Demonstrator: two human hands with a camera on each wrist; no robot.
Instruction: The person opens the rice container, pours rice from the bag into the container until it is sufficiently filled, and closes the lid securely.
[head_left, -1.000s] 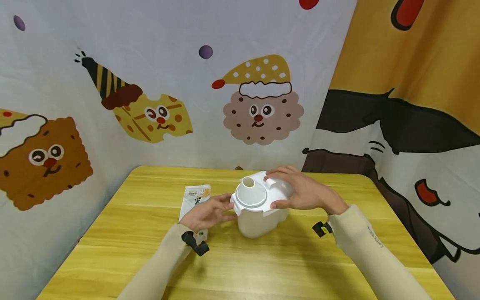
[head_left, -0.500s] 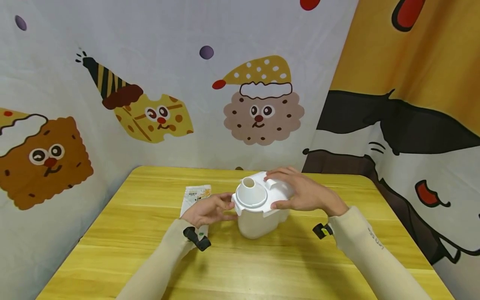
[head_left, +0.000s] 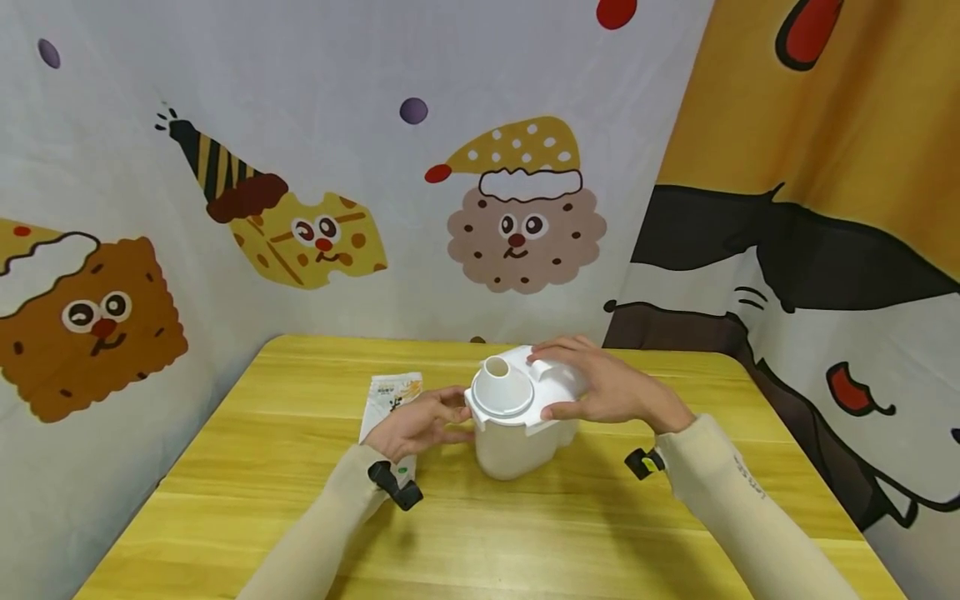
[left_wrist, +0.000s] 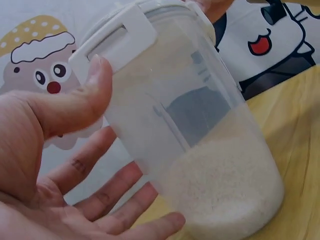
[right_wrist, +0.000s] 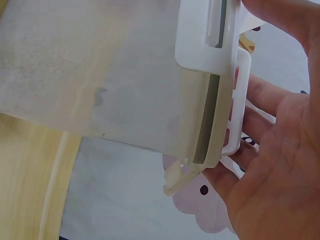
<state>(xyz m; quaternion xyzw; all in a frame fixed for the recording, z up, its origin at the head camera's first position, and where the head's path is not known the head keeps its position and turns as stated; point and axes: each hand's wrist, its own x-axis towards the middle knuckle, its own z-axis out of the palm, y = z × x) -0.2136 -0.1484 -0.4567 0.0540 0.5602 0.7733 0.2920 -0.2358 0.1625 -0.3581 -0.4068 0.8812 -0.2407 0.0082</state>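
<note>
A translucent storage container (head_left: 512,454) with white lid (head_left: 551,387) stands on the table, a round cone-shaped cap (head_left: 501,387) on top. Pale grains (left_wrist: 220,185) fill its lower part in the left wrist view. My left hand (head_left: 416,425) is at its left side. The left thumb presses the lid's side clip (left_wrist: 132,42), while the other fingers stretch out along the wall. From above, my right hand (head_left: 600,383) grips the lid, thumb at the near edge and fingers across the top. In the right wrist view, another clip (right_wrist: 200,35) shows.
A white printed packet (head_left: 386,396) lies on the wooden table (head_left: 285,450), partly hidden behind my left hand and wrist. Behind the table hangs a cartoon-printed cloth (head_left: 337,100), which continues along the right side.
Both hands and the container stay in the same place. Only the head view shifts very slightly.
</note>
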